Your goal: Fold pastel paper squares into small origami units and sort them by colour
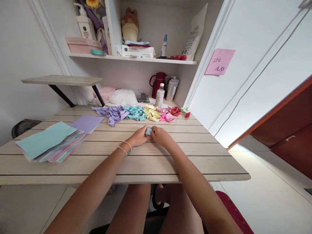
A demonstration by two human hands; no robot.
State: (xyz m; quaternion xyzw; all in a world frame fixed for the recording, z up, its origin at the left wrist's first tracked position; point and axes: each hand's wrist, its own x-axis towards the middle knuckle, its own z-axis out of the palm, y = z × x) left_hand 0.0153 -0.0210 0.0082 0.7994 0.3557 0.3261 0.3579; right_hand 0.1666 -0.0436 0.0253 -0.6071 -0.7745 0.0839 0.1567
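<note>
The left hand (138,137) and right hand (161,136) hid most of the light-blue folded paper (148,131); its shape could not be told. The top edge cut off the yellow flower (93,3).

Small light-blue paper piece (148,131): folded, largely covered, pinched between the fingertips of left hand (139,137) and right hand (161,136). Fold shape indiscernible.

Two thin bracelets (125,147) ring the bare left wrist.
</note>
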